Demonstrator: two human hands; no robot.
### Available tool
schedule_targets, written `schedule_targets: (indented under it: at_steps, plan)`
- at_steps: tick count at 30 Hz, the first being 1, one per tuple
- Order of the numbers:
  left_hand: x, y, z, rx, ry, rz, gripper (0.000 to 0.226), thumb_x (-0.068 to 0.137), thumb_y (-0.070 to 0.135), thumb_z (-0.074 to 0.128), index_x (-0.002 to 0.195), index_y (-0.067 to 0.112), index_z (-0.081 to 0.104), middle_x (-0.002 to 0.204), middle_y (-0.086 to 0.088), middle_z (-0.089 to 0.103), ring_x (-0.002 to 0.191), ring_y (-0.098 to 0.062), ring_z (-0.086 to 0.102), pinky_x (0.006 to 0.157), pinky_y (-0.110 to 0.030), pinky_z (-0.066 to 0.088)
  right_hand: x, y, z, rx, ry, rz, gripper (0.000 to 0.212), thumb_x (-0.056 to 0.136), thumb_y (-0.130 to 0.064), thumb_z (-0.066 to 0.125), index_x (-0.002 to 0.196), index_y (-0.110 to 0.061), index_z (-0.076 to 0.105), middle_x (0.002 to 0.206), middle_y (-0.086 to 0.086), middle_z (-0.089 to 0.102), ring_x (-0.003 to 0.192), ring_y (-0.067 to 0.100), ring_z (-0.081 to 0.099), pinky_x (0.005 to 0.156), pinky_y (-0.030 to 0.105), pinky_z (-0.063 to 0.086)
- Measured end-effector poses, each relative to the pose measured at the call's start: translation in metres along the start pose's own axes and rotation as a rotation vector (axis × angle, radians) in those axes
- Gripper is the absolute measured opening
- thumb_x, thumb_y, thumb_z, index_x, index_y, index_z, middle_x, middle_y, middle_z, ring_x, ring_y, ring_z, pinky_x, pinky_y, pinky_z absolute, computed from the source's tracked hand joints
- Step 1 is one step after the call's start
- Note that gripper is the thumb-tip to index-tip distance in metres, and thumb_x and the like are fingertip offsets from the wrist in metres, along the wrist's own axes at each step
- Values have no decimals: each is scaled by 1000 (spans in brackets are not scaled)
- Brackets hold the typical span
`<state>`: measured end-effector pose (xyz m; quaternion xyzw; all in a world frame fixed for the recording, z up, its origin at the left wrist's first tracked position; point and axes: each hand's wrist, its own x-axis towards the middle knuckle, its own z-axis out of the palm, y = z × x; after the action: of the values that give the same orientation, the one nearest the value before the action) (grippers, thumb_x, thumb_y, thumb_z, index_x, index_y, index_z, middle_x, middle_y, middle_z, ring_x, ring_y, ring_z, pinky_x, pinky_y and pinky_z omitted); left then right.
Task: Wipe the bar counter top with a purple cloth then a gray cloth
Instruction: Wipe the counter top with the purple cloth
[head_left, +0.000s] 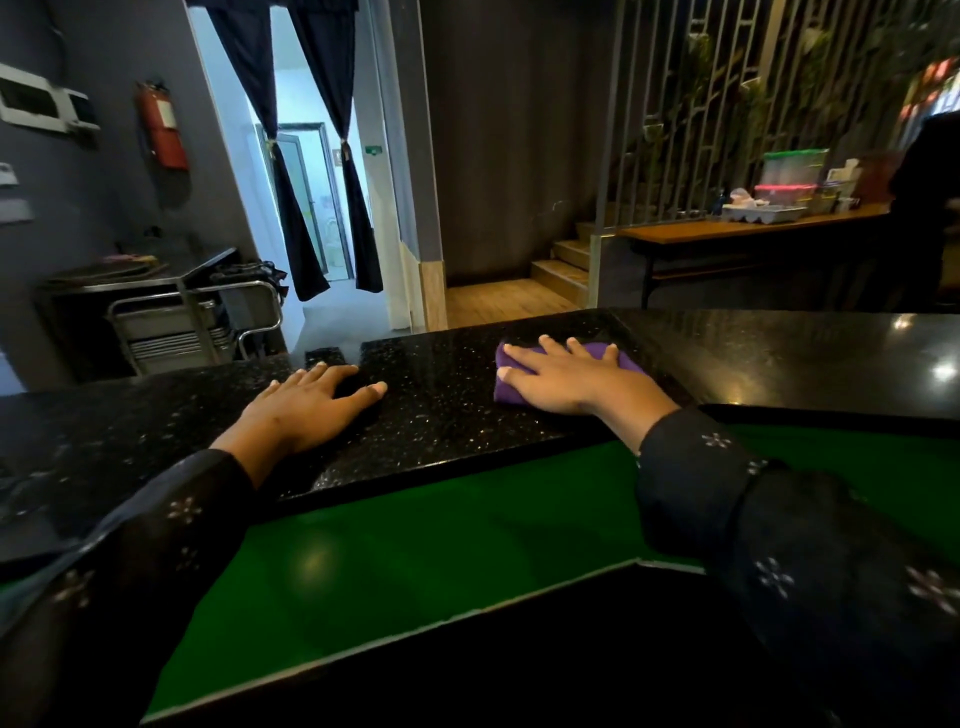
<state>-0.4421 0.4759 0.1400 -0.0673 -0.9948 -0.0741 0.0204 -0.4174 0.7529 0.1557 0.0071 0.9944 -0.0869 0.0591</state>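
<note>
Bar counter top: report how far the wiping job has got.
Nothing visibly finished. In hand: the right hand presses the purple cloth flat on the black counter top; the left hand rests flat beside it. Left: the gray cloth pass; no gray cloth is in view.

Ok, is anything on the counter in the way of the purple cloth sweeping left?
Only the left hand, resting flat on the black counter top left of the purple cloth that the right hand presses down. Otherwise nothing visible.
</note>
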Motion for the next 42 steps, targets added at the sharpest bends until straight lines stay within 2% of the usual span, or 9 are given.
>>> schedule_targets:
  at_steps: [6, 11, 14, 18, 22, 26, 30, 35, 42]
  plan:
    - [-6, 1, -5, -78, 23, -3, 79, 84, 74, 28, 146, 25, 30, 155, -9, 28, 143, -27, 24, 115, -50, 10, -64, -21, 26, -55, 45, -258, 55, 91, -71, 13, 143, -60, 3, 162, -9, -4, 149, 23, -4, 113, 60, -8]
    - [-48, -23, -28, -348, 259, 6, 65, 89, 58, 45, 141, 20, 38, 144, -11, 44, 130, -27, 44, 108, -39, 31, -51, -16, 17, -70, 37, -185, 57, 89, -73, 14, 144, -59, 6, 162, -13, -3, 149, 21, 0, 113, 60, -4]
    - [-82, -75, -37, -202, 191, -58, 68, 87, 61, 43, 142, 21, 38, 146, -11, 42, 134, -27, 40, 114, -48, 24, -28, -24, 12, -56, 13, -73, 60, 89, -73, 14, 146, -55, 6, 162, -10, -3, 149, 24, -1, 112, 63, -5]
    - [-113, -122, -34, -52, 104, -148, 68, 90, 61, 34, 147, 23, 32, 154, -8, 30, 143, -24, 23, 117, -48, 11, -11, -64, 14, -39, 9, 17, 66, 88, -75, 14, 148, -50, 4, 163, -2, -5, 148, 32, -5, 109, 69, -7]
    - [-114, -127, -25, 1, 42, -188, 69, 91, 65, 24, 149, 29, 23, 159, -5, 16, 147, -21, 11, 118, -43, 5, -33, -113, 30, -68, -1, -165, 61, 90, -72, 13, 147, -54, 1, 162, -5, -7, 148, 30, -5, 110, 66, -7]
    - [-113, -133, -25, 5, 33, -175, 70, 90, 66, 21, 150, 31, 20, 159, -4, 13, 147, -21, 9, 118, -43, 4, -62, -108, 38, -99, 13, -385, 58, 88, -73, 12, 143, -59, 1, 162, -12, -5, 149, 20, -2, 115, 60, -4]
    - [-110, -135, -21, 9, 59, -171, 69, 90, 67, 21, 149, 31, 20, 159, -4, 13, 147, -22, 10, 118, -43, 5, -44, -103, 29, -97, -12, -303, 58, 87, -73, 13, 143, -59, 3, 161, -13, -4, 149, 19, 0, 114, 59, -2]
    - [-108, -134, -20, -2, 82, -180, 67, 91, 65, 22, 148, 30, 23, 159, -5, 16, 146, -22, 13, 118, -44, 6, -8, -160, 34, -80, 16, -161, 63, 89, -74, 13, 148, -52, 3, 163, -3, -4, 148, 30, -3, 109, 68, -6]
    - [-108, -139, -24, -73, 41, -162, 52, 100, 42, 14, 149, 25, 21, 159, -6, 13, 147, -23, 9, 117, -46, 4, -55, -257, 63, -100, 6, -445, 62, 90, -72, 14, 147, -52, 3, 163, -3, -5, 148, 29, -5, 110, 67, -8]
